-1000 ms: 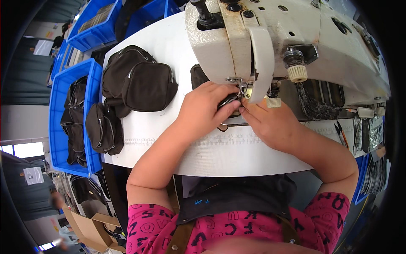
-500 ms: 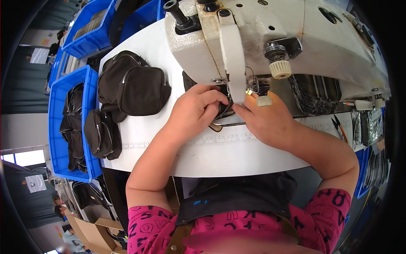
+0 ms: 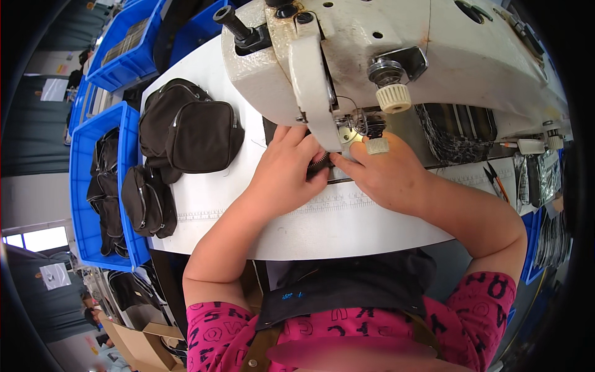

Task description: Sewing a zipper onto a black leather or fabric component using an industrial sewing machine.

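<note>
My left hand (image 3: 286,167) is closed on a dark fabric piece with a zipper (image 3: 318,165), left of the needle area of a white sewing machine (image 3: 353,68). Its thumb and fingers bend round the zipper's curved edge. My right hand (image 3: 390,177) is closed on the same piece from the right, thumb and forefinger at the zipper's end. The machine's tension knob (image 3: 377,146) covers part of its fingers. A small light shines between the hands. The needle and presser foot are hidden behind the machine head, and most of the fabric lies under my hands.
Dark zippered pouches (image 3: 204,136) lie on the white table (image 3: 297,232) at left, beside a blue bin (image 3: 77,186) of similar pouches. Striped fabric with frayed threads (image 3: 455,133) lies under the machine arm. Scissors (image 3: 496,181) rest at right near clear plastic packets (image 3: 542,177).
My left hand has turned and closed further over the zipper, so less of it shows. My right thumb stays at the zipper's end. The whole view has shifted slightly.
</note>
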`<state>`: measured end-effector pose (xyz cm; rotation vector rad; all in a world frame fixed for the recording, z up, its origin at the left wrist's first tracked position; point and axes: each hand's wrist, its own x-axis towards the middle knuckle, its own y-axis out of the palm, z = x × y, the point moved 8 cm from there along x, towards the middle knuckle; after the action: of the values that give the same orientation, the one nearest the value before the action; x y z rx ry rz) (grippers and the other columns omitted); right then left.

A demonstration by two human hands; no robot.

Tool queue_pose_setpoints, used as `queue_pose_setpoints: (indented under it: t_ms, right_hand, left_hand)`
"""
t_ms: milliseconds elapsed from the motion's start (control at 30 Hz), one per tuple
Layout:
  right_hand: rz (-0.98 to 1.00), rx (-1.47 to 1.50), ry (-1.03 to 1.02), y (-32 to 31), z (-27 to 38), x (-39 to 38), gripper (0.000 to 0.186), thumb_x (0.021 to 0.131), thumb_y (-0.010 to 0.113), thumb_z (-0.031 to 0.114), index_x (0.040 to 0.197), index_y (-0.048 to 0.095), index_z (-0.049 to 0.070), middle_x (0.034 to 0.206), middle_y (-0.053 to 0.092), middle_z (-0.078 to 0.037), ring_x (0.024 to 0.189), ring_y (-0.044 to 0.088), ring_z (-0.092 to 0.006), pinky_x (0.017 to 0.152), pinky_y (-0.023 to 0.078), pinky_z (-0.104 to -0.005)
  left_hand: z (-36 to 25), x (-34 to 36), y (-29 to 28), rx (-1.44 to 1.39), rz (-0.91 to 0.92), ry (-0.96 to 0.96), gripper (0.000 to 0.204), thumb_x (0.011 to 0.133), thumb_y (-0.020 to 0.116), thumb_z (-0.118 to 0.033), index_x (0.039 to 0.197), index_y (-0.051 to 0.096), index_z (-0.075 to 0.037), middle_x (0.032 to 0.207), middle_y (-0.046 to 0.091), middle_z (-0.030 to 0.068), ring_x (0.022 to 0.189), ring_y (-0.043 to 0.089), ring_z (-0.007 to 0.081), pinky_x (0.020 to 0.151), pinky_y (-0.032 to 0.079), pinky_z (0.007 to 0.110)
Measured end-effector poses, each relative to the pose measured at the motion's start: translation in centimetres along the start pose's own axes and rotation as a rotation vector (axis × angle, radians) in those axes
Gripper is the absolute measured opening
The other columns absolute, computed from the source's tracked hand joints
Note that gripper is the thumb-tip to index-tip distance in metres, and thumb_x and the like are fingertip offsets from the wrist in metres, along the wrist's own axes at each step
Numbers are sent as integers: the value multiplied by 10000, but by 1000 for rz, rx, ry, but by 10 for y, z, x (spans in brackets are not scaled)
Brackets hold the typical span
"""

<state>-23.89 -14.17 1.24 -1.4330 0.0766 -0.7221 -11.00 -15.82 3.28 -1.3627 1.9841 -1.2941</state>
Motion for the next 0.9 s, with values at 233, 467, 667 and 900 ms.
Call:
queue_pose_setpoints:
  t_ms: [233,467,667,900]
  right_hand:
    - [33,-9,-1,2,1,0,374,787,654,99,1153,708,44,772,624,-41,801,613,-234,713,475,-385]
    - [-6,38,-17,3,2,0,338,783,649,109,1110,703,39,809,616,-42,799,623,-220,711,487,-365]
    - [42,10,-18,6,2,-3,306,788,648,126,1079,700,45,799,615,-35,796,626,-217,717,493,-361]
    - [114,57,12,3,4,1,228,792,633,111,1006,681,49,776,616,-46,781,638,-228,692,491,-372]
  left_hand:
    - [-8,2,-1,257,-268,144,291,647,827,-94,826,598,-96,937,636,50,852,599,321,740,481,428]
    - [-13,-3,2,310,-295,330,359,649,820,-101,997,734,-111,955,668,17,871,637,253,718,502,370]
    - [-17,1,7,252,-249,339,316,653,808,-99,959,731,-97,967,679,16,883,649,243,728,513,361]
    - [-24,-5,11,337,-167,382,392,621,787,-98,1009,731,-85,1021,674,9,894,648,210,714,537,351]
